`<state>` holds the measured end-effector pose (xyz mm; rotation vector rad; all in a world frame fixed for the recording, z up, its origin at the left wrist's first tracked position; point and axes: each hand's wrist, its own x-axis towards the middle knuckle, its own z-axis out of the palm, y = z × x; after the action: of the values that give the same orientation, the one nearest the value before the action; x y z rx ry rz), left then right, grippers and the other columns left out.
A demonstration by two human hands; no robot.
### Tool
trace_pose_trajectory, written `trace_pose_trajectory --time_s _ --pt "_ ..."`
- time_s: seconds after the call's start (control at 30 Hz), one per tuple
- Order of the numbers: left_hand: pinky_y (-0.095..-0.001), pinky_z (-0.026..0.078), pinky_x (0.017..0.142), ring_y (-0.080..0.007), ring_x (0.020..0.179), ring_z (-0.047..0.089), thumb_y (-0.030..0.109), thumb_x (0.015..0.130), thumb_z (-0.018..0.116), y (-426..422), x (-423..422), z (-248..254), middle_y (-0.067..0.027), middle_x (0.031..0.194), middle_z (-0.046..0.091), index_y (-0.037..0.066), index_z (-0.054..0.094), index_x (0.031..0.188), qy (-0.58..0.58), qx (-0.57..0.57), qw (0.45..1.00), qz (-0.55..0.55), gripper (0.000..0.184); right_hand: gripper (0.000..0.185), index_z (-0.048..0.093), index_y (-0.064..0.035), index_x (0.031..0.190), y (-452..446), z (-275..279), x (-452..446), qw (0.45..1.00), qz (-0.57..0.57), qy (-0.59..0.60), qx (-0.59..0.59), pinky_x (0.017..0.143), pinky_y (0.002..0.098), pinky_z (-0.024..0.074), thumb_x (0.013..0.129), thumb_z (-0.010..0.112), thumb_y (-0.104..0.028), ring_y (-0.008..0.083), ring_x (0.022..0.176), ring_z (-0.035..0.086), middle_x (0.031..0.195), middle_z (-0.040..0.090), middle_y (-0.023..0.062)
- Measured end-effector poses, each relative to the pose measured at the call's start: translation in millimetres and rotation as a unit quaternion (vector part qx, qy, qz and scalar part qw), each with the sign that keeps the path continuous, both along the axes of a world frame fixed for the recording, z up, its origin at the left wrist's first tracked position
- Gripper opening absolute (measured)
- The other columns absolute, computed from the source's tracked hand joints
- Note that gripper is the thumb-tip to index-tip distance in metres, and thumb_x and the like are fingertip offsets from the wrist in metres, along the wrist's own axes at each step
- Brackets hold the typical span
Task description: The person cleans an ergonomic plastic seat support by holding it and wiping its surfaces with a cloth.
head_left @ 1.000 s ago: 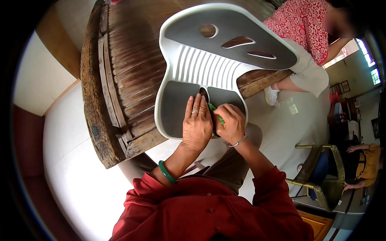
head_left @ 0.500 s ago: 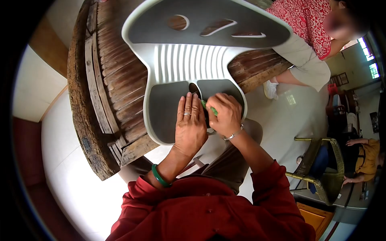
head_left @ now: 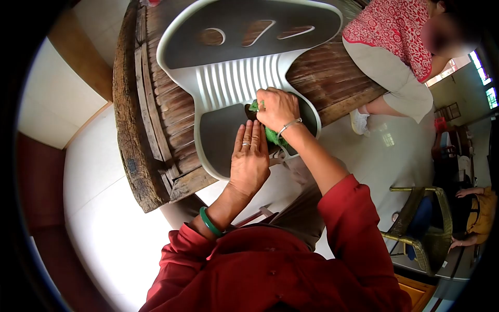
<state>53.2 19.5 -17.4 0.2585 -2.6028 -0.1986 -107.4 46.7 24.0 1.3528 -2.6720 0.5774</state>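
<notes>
A moulded plastic seat (head_left: 214,136), white-rimmed with grey panels, a ribbed white middle and cut-out holes in its back, lies in front of me. My left hand (head_left: 250,158) rests flat on the seat's near grey part, fingers stretched together beside the central slot. Close by to the right, my right hand (head_left: 279,109) is closed on a fuzzy green cloth (head_left: 273,137) at that slot. Some of the cloth shows above the fingers and some hangs below the wrist; the part inside the grip is hidden.
A slatted wooden bench (head_left: 166,112) with a rough beam (head_left: 132,125) along its left side bears the seat. A person (head_left: 392,39) in a red patterned top sits at the right. Farther right are a chair (head_left: 421,229) and another person (head_left: 479,213).
My right hand has moved up and away from me along the slot, and more green cloth shows. The seat appears shifted and turned slightly in view; my left hand stays flat on it.
</notes>
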Motion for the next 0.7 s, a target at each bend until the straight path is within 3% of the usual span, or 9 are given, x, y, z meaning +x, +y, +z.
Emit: trace_pose_trajectory --time_s 0.17,0.37,0.43,0.57,0.7 --pt "-0.0469 0.034 0.116 -0.037 0.133 0.05 0.006 0.085 0.05 0 2 -2 -0.0268 0.139 0.053 -0.013 0.053 0.131 -0.003 -0.008 1.0 0.002 0.05 0.006 0.064 -0.0122 0.078 -18 -6 -16 1.0 -0.013 0.007 0.018 0.074 0.0478 0.0509 0.072 0.062 -0.009 0.0371 0.084 0.066 0.088 0.068 0.0115" --pt "-0.0468 0.037 0.114 -0.0364 0.128 0.055 0.008 0.087 0.052 2 -3 -5 -0.0263 0.134 0.057 -0.013 0.058 0.124 0.027 -0.024 0.999 0.024 0.043 0.002 0.063 -0.0113 0.079 25 16 15 0.991 0.078 -0.088 0.06 0.072 0.0481 0.0497 0.078 0.063 -0.01 0.0368 0.082 0.065 0.085 0.067 0.0116" --pt "-0.047 0.038 0.113 -0.0361 0.127 0.056 0.007 0.086 0.053 0 -3 -8 -0.0251 0.133 0.058 -0.013 0.06 0.123 0.036 -0.006 0.999 0.01 0.042 0.006 0.062 -0.0087 0.081 39 7 29 0.996 0.074 -0.032 -0.027 0.072 0.0483 0.0501 0.079 0.064 -0.014 0.0351 0.081 0.064 0.082 0.064 0.0125" --pt "-0.0449 0.037 0.115 -0.035 0.127 0.056 0.009 0.086 0.052 -2 -2 -8 -0.0258 0.132 0.059 -0.012 0.059 0.125 0.047 -0.005 0.999 -0.003 0.044 0.007 0.058 -0.0076 0.081 60 -9 48 0.989 0.052 0.019 -0.139 0.067 0.0446 0.0497 0.081 0.064 -0.007 0.0338 0.077 0.062 0.079 0.059 0.0111" --pt "-0.0459 0.04 0.112 -0.0343 0.124 0.059 0.006 0.085 0.054 -1 0 -5 -0.023 0.13 0.061 -0.008 0.062 0.122 0.063 -0.002 0.998 -0.004 0.041 0.008 0.061 -0.006 0.086 94 -9 53 0.99 0.047 -0.005 -0.132 0.066 0.0429 0.049 0.08 0.063 -0.001 0.0354 0.076 0.061 0.082 0.061 0.0111"
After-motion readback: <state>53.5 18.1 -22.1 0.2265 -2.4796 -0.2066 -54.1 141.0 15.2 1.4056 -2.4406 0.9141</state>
